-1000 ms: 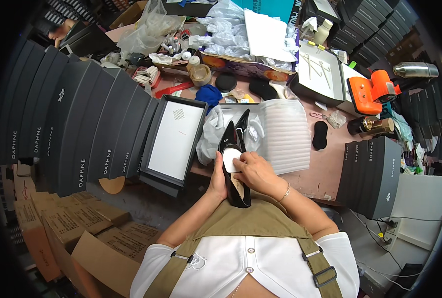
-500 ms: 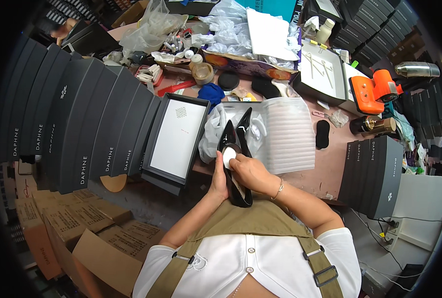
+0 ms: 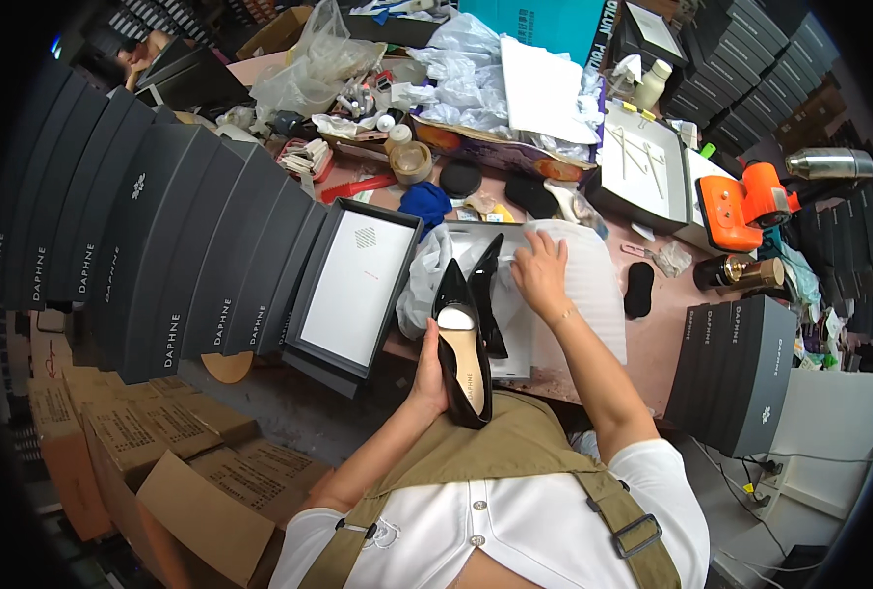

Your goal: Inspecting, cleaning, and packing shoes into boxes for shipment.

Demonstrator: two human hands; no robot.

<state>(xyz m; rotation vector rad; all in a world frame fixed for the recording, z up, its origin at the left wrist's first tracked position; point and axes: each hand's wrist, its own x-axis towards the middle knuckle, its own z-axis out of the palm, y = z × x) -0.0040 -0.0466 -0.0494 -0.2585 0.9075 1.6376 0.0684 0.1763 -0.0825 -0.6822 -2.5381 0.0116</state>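
A glossy black pointed shoe point(image 3: 468, 378) with a beige insole rests in my left hand point(image 3: 428, 381), its toe pointing away from me. My fingers wrap around its left side, and a round white piece point(image 3: 456, 319) sits inside the opening near the toe. The second black shoe point(image 3: 493, 304) lies just right of it, over the open grey box point(image 3: 513, 365) with white tissue point(image 3: 422, 290) at its left. Farther right, my right hand point(image 3: 542, 273) is over the left part of a stack of white foam sheets point(image 3: 593, 294), fingers spread, with nothing visible in them.
An open box lid point(image 3: 353, 285) with a white lining stands left of the shoes, beside a row of dark shoeboxes point(image 3: 176, 245). More dark boxes point(image 3: 736, 358) are at the right. Behind lie a blue cloth point(image 3: 424, 203), a black sponge point(image 3: 638, 290) and an orange device point(image 3: 740, 211).
My right hand has left the shoe and moved right and away to the foam sheets. The white piece stays in the shoe, whose insole now shows. My left hand still holds the shoe.
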